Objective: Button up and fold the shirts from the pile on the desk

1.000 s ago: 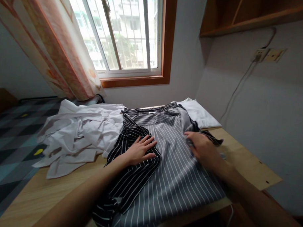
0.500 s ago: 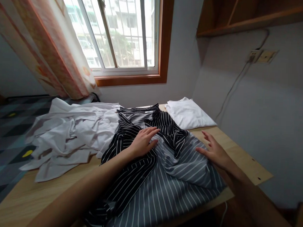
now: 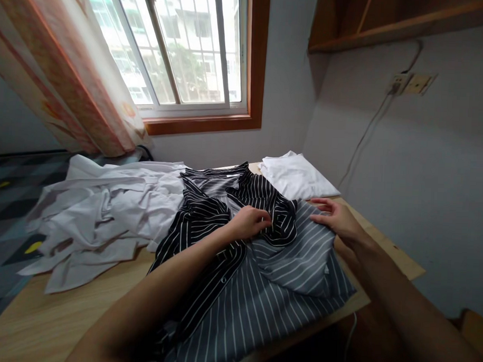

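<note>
- So, nearest first: the striped shirt [image 3: 240,318] is laid grey inside up along its lower right, its bottom end reaching the near edge of the wooden table [image 3: 74,302].
- Its long axis is pointed away from the body, with the collar [image 3: 214,173] set at the far end, toward the window.
- The left hand [image 3: 251,223] is placed mid-shirt, fingers curled inward. Whether any cloth is pinched can't be told, tbh.
- The right hand [image 3: 335,217] is held at the shirt's right edge, fingers loosely spread, no grip to be seen.
- The key bit: a bunched black-striped fold [image 3: 283,224] is caught between the two. The left is nearer, right up against it; the right is kept just outside.
- Farther off, a crumpled white garment [image 3: 117,203] is left on the left side, and a folded white cloth [image 3: 299,175] is parked far right.
- Way back, the window [image 3: 190,58].
</note>
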Motion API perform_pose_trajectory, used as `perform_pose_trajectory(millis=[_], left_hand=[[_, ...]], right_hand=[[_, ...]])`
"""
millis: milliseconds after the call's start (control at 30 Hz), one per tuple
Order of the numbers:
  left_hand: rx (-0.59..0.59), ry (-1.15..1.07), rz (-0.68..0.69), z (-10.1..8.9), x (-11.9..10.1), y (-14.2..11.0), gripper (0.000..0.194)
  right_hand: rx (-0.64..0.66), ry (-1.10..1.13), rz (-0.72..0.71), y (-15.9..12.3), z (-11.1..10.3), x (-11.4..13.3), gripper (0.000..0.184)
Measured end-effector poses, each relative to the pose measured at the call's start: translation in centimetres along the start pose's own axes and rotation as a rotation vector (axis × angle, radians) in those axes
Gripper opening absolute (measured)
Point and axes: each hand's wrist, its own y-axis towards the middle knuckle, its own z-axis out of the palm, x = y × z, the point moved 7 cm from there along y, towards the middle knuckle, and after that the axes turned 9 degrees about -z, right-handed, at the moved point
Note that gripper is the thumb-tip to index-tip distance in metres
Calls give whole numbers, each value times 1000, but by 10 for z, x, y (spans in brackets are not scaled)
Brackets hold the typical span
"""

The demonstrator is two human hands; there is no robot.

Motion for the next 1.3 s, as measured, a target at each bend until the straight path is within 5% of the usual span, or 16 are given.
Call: perform_pose_trajectory(millis=[100,233,367,433,500,633,700,767,900,967,1033,1133,1300], left_hand=[[-34,27,-10,-2,-7,-8,39],[47,146,126,27,-39,-18,77],[57,95,-1,37,-30,-11,30],[-24,-68,-48,20,-16,-10,9],[14,-276,-32,1,-4,-16,6],[596,-431,-15,-7,9,-58,10],[744,-382,-53,-12,15,-79,24],[591,-314,-84,-26,25,-81,28],[-86,72,-227,-60,60,-63,42],[-247,306,-335,-59,81,-59,57],[-287,414,-412,-51,100,-59,57],[-289,368,-420,-40,116,-67,30],[-141,140,-286,-27,102,-91,16]], right_hand=[[-126,-112,-115,-8,-15,23,50],[-254,-264,-269,-25,-18,62,34],[-201,-88,-336,-48,-16,94,26],[-51,18,-415,-63,-7,115,22],[262,85,-516,-83,18,139,15],[1067,119,-556,-136,84,157,15],[1209,67,-541,-134,104,151,24],[1105,-23,-525,-99,117,138,31],[586,-304,-608,10,137,106,43],[500,-501,-639,48,160,84,53],[544,-681,-630,67,186,57,61],[639,-842,-602,66,209,24,62],[605,-909,-626,26,202,8,66]])
